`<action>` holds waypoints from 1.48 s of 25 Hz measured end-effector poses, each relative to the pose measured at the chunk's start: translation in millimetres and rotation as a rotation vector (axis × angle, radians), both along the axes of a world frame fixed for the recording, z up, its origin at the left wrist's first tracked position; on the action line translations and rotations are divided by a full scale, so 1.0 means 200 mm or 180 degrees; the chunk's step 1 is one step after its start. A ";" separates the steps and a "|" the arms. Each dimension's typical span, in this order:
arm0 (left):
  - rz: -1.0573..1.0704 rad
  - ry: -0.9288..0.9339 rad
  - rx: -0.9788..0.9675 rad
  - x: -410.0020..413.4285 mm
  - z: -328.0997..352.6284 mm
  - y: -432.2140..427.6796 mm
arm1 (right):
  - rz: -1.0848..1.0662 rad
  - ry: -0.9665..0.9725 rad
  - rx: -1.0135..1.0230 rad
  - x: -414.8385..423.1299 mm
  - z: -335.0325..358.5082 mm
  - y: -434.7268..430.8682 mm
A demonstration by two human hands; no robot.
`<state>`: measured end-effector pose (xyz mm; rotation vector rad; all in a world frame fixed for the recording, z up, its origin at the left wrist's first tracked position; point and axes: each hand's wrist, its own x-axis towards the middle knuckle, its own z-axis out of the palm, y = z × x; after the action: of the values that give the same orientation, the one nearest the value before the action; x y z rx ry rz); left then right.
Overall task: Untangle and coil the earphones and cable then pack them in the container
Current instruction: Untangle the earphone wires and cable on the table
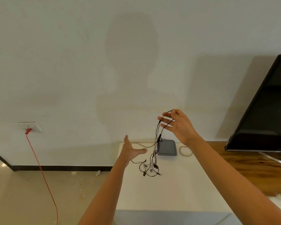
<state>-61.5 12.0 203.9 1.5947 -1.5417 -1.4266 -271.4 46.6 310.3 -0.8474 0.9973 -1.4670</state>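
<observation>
My right hand (178, 125) is raised above the white table (177, 189) and holds the black earphone wire (159, 137) looped over its fingers. The wire hangs down into a tangle of black earphones and a pale cable (150, 168) whose lower ends lie on the table. My left hand (131, 150) hovers to the left of the tangle, fingers spread, touching nothing. A grey square container (167, 147) with its lid on sits at the table's far edge, behind the hanging wires.
A thin ring (186, 151) lies to the right of the container. A large black television (264, 111) stands on a wooden surface (253, 169) at the right. A red cord (42, 174) runs from a wall socket (30, 127) down across the floor at left.
</observation>
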 end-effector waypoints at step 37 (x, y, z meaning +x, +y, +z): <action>0.1242 0.0306 -0.0070 0.04 -0.19 -0.15 | -0.0653 0.0677 0.0572 -0.44 -0.22 -0.13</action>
<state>-53.6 -18.5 166.2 1.6750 -1.1110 -1.2430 -359.4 21.3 266.2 -0.7998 1.3885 -1.4518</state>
